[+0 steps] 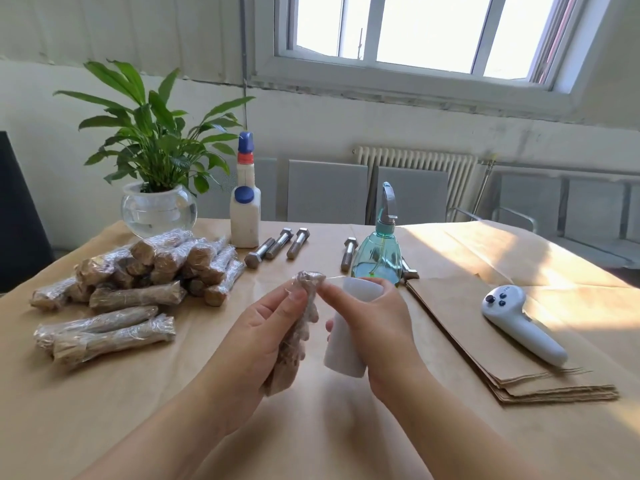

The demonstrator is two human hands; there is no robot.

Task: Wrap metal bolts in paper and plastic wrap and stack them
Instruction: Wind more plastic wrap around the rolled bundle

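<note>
left hand [258, 336]: fingers curled round a bolt bundle [298, 336], thumb pressed against its upper part; bundle held tilted, top end leaning toward the right hand
bolt bundle: paper-wrapped, covered in clear film, crumpled film bunched at the top end
right hand [375, 327]: curled round a white roll of plastic wrap [349, 325], roll held nearly upright just beside the bundle; forefinger tip reaches to the bundle's top end
film: a thin strand runs from the bundle's top to the upper rim of the roll
wrapped stack [152, 268]: finished bundles piled well to the left of the left hand and farther back; several more lie flat in front of the pile
bare bolts [277, 247]: three lie side by side beyond the hands, left of the spray bottle; another bolt [349, 253] lies touching or just beside the bottle's left edge
spray bottle [377, 251]: teal, upright, directly behind the right hand
paper sheets [498, 344]: brown stack to the right of the right hand, a white controller [519, 323] resting on it
white bottle [245, 206]: blue caps, upright behind the bare bolts
plant [156, 150]: in a glass bowl, behind the stack
table [104, 410]: covered in brown paper
</note>
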